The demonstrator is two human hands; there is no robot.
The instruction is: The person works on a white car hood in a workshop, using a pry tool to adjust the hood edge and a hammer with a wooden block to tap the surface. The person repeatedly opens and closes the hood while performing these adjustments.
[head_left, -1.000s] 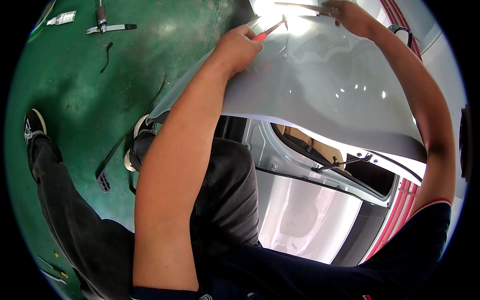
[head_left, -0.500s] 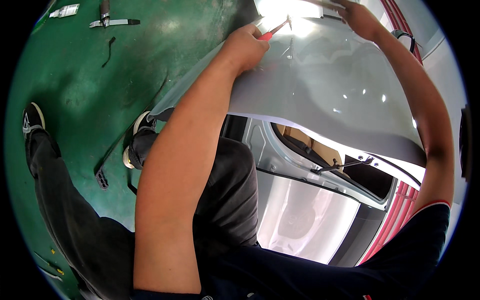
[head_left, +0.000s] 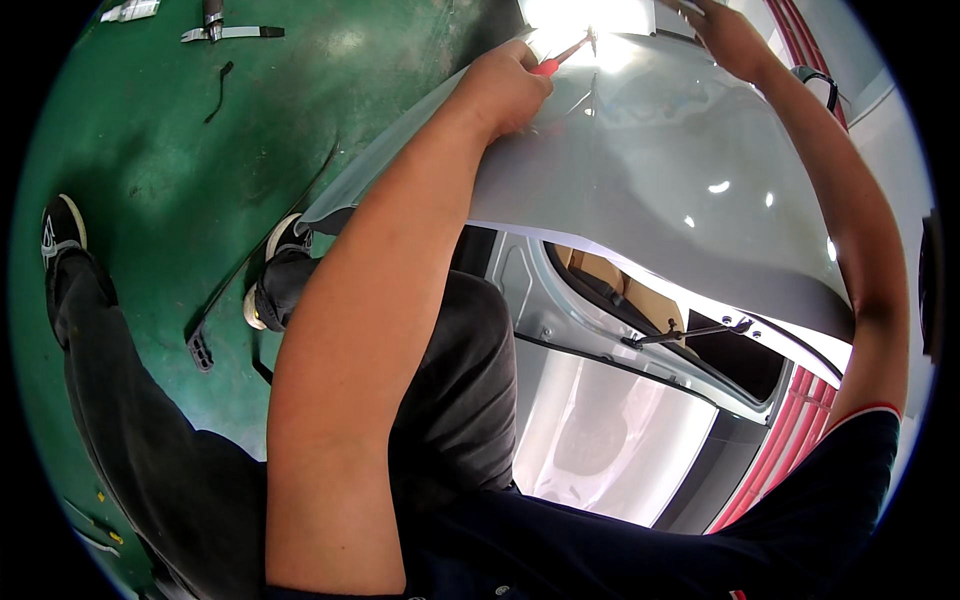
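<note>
A large silver-grey car door panel (head_left: 680, 150) spreads across the upper right, glossy and full of light reflections. My left hand (head_left: 508, 90) is closed around a slim tool with a red handle (head_left: 546, 68). Its thin shaft points up and right, with the tip at the panel surface close to a glaring white lamp (head_left: 590, 14). My right hand (head_left: 735, 42) is raised beyond the lamp, its fingers closed on a slim rod-like tool (head_left: 684, 8), mostly cut off by the top edge. Glare hides whether either tool touches the panel.
On the green floor (head_left: 150, 150) lie a hammer-like tool (head_left: 232, 33), a white bottle (head_left: 130, 10), a short black hooked rod (head_left: 219, 92) and a long rod with a black handle (head_left: 201, 350). Below the panel are a car opening and a strut (head_left: 690, 334).
The view has shifted slightly, so the panel and both hands appear a little further right. The tool in my right hand shows less at the top edge. Both grips look the same.
</note>
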